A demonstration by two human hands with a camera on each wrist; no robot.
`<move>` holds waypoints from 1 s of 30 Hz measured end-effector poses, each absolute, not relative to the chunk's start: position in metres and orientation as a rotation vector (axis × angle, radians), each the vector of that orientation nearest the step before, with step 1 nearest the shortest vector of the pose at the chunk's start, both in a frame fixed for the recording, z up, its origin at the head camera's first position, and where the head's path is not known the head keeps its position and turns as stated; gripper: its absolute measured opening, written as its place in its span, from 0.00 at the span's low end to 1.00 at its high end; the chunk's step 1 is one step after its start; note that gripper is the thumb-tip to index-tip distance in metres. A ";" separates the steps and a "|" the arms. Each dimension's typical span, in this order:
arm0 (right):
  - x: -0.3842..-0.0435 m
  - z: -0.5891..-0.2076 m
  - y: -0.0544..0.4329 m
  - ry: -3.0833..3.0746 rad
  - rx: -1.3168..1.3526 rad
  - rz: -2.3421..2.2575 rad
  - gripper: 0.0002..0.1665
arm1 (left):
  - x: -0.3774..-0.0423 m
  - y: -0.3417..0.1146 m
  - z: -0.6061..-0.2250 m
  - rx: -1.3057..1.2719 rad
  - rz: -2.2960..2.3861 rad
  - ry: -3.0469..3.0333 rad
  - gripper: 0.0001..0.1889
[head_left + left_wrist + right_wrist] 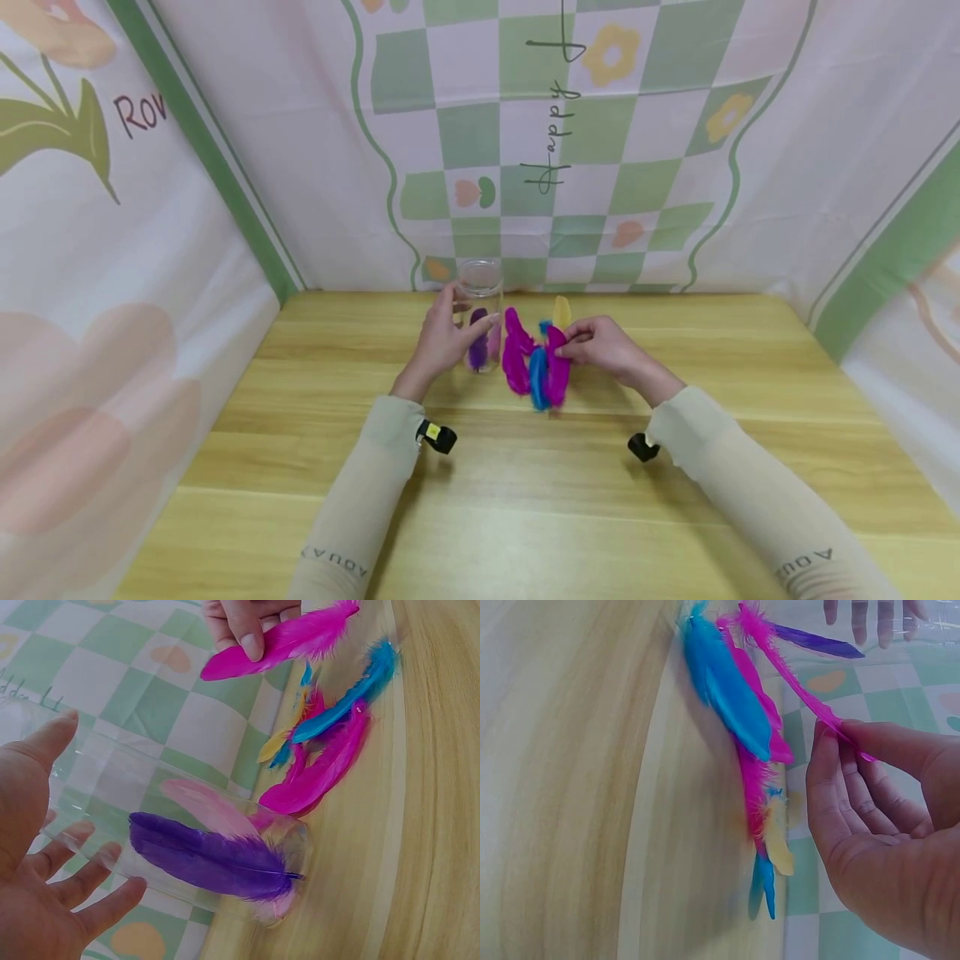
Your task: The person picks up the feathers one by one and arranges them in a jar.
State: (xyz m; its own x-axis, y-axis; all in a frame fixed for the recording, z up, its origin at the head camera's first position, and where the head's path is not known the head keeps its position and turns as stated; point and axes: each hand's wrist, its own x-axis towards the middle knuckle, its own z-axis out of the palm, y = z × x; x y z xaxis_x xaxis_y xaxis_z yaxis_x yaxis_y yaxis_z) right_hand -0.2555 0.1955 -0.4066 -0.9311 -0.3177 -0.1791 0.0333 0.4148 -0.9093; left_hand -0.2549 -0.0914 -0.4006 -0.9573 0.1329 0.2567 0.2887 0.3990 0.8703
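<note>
A clear jar stands upright on the table near the back, holding a purple feather and a pale pink feather. My left hand wraps loosely round it, thumb on one side and fingers on the other. To its right, my right hand pinches a magenta feather between thumb and fingertips, held above the table. Below and beside it lies a loose pile with a blue feather, another magenta feather and a yellow feather.
The wooden table extends toward me and to both sides. Right behind the jar hangs a checked green-and-white cloth. Patterned cloth sides rise at left and right. Each wrist carries a small black camera.
</note>
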 end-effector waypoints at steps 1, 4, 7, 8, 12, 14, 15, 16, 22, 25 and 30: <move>-0.256 -0.407 0.195 2.347 -0.246 -1.530 0.16 | -0.255 -0.091 -0.401 -0.381 -1.600 -2.503 0.31; -0.256 -0.405 0.195 2.326 -0.252 -1.558 0.15 | -0.256 -0.092 -0.402 -0.384 -1.596 -2.504 0.30; -0.257 -0.402 0.194 2.312 -0.256 -1.576 0.16 | -0.256 -0.092 -0.402 -0.386 -1.596 -2.501 0.30; -0.257 -0.401 0.194 2.308 -0.257 -1.580 0.16 | -0.256 -0.092 -0.402 -0.388 -1.595 -2.500 0.30; -0.258 -0.397 0.194 2.302 -0.255 -1.594 0.17 | -0.256 -0.092 -0.402 -0.383 -1.593 -2.501 0.30; -0.258 -0.395 0.194 2.297 -0.254 -1.601 0.17 | -0.256 -0.092 -0.402 -0.381 -1.590 -2.504 0.30; -0.259 -0.394 0.194 2.298 -0.254 -1.601 0.17 | -0.255 -0.092 -0.402 -0.379 -1.589 -2.506 0.30; -0.259 -0.393 0.194 2.299 -0.254 -1.600 0.18 | -0.255 -0.092 -0.402 -0.379 -1.588 -2.507 0.30; -0.258 -0.389 0.194 2.314 -0.245 -1.590 0.19 | -0.255 -0.092 -0.402 -0.384 -1.596 -2.499 0.30; -0.258 -0.388 0.194 2.302 -0.243 -1.609 0.19 | -0.256 -0.092 -0.402 -0.389 -1.606 -2.490 0.30; -0.259 -0.386 0.193 2.292 -0.248 -1.634 0.20 | -0.256 -0.091 -0.403 -0.397 -1.606 -2.484 0.30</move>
State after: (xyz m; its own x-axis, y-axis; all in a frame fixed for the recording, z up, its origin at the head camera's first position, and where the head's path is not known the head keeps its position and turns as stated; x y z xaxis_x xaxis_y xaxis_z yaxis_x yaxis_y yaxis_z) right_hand -0.2587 0.1929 -0.3858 -0.9355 -0.3184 -0.1529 0.0406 0.3329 -0.9421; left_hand -0.2563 -0.0914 -0.4025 -0.9525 0.1356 0.2726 0.3042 0.3894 0.8694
